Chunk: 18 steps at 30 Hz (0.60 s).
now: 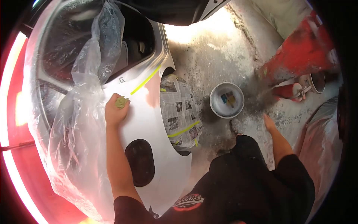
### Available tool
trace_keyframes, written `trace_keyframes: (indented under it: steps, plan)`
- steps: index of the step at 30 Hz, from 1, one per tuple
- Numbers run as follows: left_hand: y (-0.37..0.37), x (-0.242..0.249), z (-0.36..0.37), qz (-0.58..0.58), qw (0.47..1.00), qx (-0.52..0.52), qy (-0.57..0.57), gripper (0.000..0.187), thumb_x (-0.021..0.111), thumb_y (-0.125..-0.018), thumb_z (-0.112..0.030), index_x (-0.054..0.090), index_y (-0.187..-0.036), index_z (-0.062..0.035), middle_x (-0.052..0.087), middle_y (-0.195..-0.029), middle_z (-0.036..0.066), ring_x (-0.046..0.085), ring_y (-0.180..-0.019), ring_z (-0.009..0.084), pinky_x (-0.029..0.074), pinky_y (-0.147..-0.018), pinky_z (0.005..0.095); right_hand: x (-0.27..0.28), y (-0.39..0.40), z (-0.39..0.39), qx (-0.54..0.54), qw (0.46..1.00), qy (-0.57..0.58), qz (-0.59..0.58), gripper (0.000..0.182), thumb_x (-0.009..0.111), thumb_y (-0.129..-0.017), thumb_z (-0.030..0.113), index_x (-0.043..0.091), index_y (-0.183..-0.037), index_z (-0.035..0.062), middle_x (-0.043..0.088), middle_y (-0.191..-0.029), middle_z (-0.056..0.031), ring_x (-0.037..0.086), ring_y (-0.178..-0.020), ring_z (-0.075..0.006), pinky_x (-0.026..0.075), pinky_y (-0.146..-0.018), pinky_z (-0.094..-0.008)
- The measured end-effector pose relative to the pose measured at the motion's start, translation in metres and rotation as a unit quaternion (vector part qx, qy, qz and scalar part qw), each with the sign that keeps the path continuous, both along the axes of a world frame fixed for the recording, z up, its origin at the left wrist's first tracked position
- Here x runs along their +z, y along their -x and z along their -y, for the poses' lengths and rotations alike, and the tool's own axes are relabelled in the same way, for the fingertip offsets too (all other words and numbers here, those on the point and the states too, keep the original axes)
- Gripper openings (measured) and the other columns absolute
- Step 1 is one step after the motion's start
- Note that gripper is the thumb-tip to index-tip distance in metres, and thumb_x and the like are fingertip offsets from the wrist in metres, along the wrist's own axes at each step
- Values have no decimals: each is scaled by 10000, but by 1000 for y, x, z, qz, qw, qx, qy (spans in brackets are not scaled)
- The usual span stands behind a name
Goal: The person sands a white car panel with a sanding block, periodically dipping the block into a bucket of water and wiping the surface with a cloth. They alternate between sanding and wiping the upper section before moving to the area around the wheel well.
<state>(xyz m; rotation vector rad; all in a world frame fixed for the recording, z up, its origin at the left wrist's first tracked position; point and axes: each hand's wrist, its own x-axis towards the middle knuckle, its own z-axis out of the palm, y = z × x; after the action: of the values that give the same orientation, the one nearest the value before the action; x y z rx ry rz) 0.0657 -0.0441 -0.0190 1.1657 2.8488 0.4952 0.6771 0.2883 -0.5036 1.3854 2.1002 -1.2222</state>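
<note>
Gripping a green wad (120,102) in the left hand (116,114), at the white panel (143,125), just beside the near end of the tape (146,80), slanting forward and right toward the wheel arch (167,70). Holding the right hand (269,123) well apart, over the floor (248,128); cannot tell its grip.

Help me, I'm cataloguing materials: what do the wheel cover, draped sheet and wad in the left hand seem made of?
Wheel cover: matte newspaper, by its print and pictures.
Draped sheet: likely thin, glossy plastic film, given its see-through folds and highlights.
Wad in the left hand: crumpled, dull green, perhaps tape or paper; too small to tell.
</note>
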Motion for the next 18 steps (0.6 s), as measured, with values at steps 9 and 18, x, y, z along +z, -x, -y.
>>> trace_keyframes:
  steps: [9,18]
  plan:
    - [-138,-142,4,78,994,73,-13,321,784,-806,-304,577,-857,-64,666,-771,166,658,-730,388,507,-654,471,39,-137,-3,-232,970,-23,65,695,390,-1016,574,616,-1252,-39,681,-1086,-291,690,-920,-451,550,-782,-499]
    - [-309,-257,209,449,856,74,245,606,815,-722,-487,663,-1080,-21,720,-1007,191,681,-972,370,518,-864,445,117,55,20,-50,969,-100,-219,526,539,-1009,469,624,-1140,-32,612,-723,-153,629,-471,-257,495,-397,-375]
